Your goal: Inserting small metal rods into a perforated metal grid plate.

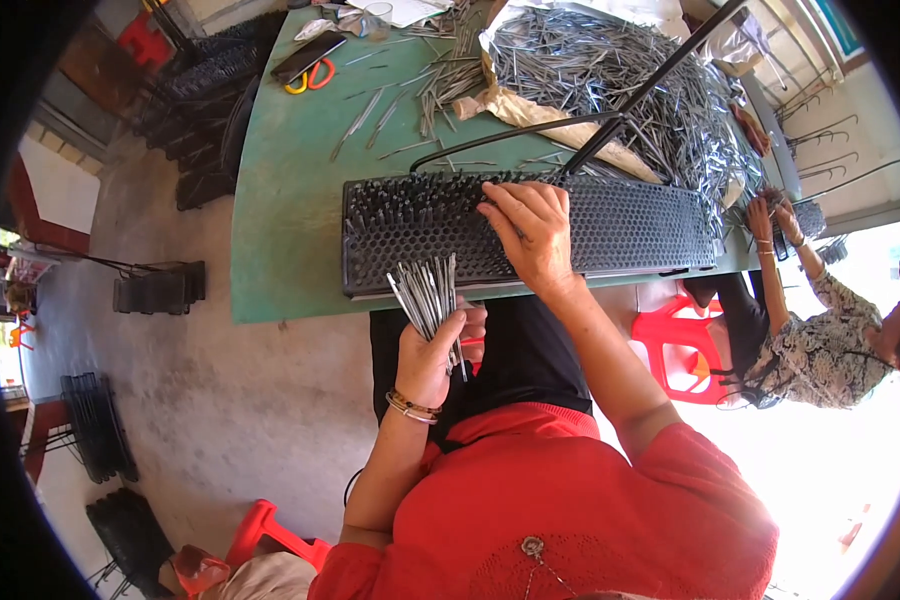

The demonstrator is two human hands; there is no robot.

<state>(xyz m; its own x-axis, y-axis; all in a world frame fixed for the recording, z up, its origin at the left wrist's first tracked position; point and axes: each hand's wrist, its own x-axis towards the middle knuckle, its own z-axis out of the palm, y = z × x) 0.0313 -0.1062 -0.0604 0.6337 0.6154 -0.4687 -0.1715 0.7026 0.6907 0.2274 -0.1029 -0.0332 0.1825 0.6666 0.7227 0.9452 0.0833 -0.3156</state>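
Note:
My left hand (pixel 435 352) is closed around a bundle of thin grey metal rods (pixel 425 295), held upright just off the table's near edge. In front of me lies a long black panel (pixel 630 225) full of round holes, in rows across its face. Short dark pins (pixel 410 200) stick up from many holes along its far left part. My right hand (pixel 538 235) rests over the panel's middle, fingertips pinched at the far rows beside the pins. What those fingertips hold is too small to make out. A bent black metal handle (pixel 520 130) rises behind the panel.
A large heap of loose rods (pixel 600 75) on brown paper (pixel 560 135) covers the green table's (pixel 290 200) far right. Orange-handled scissors (pixel 315 77), a phone (pixel 308 57) and a cup (pixel 377 18) lie far left. Another person's hands (pixel 775 215) work at right, near a red stool (pixel 670 340).

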